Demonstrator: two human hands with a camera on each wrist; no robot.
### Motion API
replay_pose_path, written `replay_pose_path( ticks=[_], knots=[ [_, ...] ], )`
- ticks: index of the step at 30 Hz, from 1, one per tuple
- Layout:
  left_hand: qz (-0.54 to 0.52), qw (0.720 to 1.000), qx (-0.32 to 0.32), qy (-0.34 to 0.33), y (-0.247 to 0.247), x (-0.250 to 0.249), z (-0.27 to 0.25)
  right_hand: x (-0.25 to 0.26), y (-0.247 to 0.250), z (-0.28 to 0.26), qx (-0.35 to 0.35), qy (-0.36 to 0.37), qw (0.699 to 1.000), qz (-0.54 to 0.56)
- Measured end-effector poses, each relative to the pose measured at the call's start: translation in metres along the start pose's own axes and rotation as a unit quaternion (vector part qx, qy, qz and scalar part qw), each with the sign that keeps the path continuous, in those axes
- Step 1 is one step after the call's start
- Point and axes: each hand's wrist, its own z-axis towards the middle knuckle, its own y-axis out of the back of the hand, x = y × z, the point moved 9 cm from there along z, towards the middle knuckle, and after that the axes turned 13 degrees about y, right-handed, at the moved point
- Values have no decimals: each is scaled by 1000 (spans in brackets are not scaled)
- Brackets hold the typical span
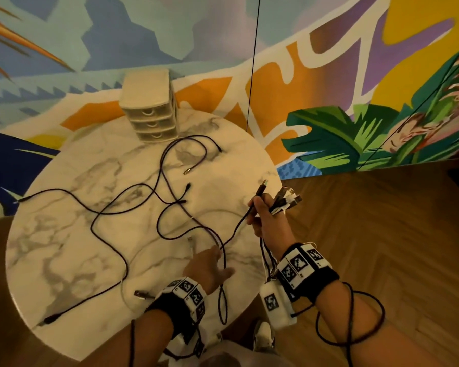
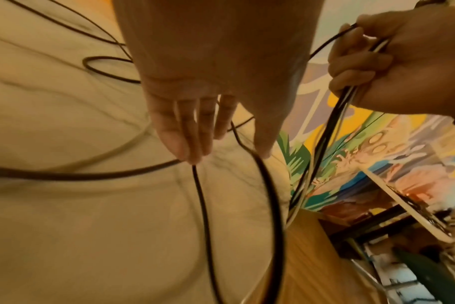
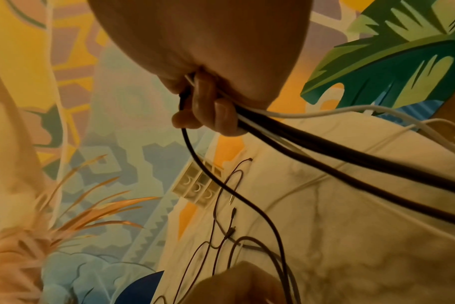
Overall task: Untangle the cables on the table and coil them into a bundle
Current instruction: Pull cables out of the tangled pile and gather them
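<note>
Early stage: right hand (image 1: 266,219) grips several gathered cable ends (image 1: 286,201) off the bench's (image 1: 64,260) right edge, left hand (image 1: 210,268) spread flat over near strands, most cables (image 1: 133,207) still sprawled mid-bench, nothing coiled.

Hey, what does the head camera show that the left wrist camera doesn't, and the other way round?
Only the head view shows the small drawer unit at the table's far edge, the connector ends sticking out of the right hand, and the whole spread of cables. Only the left wrist view shows the left hand from the palm side, fingers straight, with a dark cable running from the fingertips. Both show the marble table and the right hand gripping several cables.
</note>
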Motion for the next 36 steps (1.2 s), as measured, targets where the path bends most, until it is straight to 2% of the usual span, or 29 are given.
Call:
replay_pose_path(
  ticks=[3,4,6,7,9,10,11,12,13,14,15,16,17,19,21,23,25,26,29,36],
  knots=[
    [41,999,17,-10,-9,-8,-6,-3,4,-2,-11,-18,1000,7],
    [12,999,21,-27,2,-16,-10,-4,8,-1,-15,-24,1000,2],
    [-133,989,9,-58,52,-29,-14,-5,21,-2,-26,-26,999,-17],
    [-219,974,-24,-49,90,-27,-11,-5,28,-3,-35,-24,999,-26],
    [-355,922,-152,-20,175,3,-8,-4,44,-4,-63,-21,997,-36],
    [-385,896,-222,-11,206,25,-10,-2,51,-5,-80,-20,996,-36],
    [-383,884,-269,5,223,53,-7,0,57,-4,-98,-17,994,-35],
    [-349,894,-277,40,222,77,1,3,62,-3,-116,-15,992,-37],
    [-275,925,-246,90,205,102,14,5,67,-2,-132,-13,990,-41],
    [-170,957,-180,149,175,126,28,8,69,-2,-142,-10,989,-45],
    [-63,972,-94,205,142,148,34,12,71,-1,-148,-3,988,-49],
    [29,969,-37,241,117,163,33,16,71,0,-149,4,987,-52],
    [80,966,-21,244,108,164,30,20,69,1,-146,13,988,-51],
    [60,980,-79,170,121,124,21,27,63,2,-132,32,990,-37],
    [-44,990,-131,17,143,47,-1,34,48,3,-99,59,993,-32],
    [-176,966,-142,-122,170,-37,-35,45,27,1,-37,96,992,-70],
    [-258,935,-128,-208,190,-99,-59,54,6,-5,32,135,985,-98],
    [-265,929,-115,-231,194,-119,-66,58,-2,-8,67,154,979,-112],
    [-219,936,-101,-256,190,-146,-70,54,-13,-14,136,175,965,-138],
    [-183,955,-84,-217,176,-141,-64,46,-7,-18,152,168,967,-118]
  ],
)
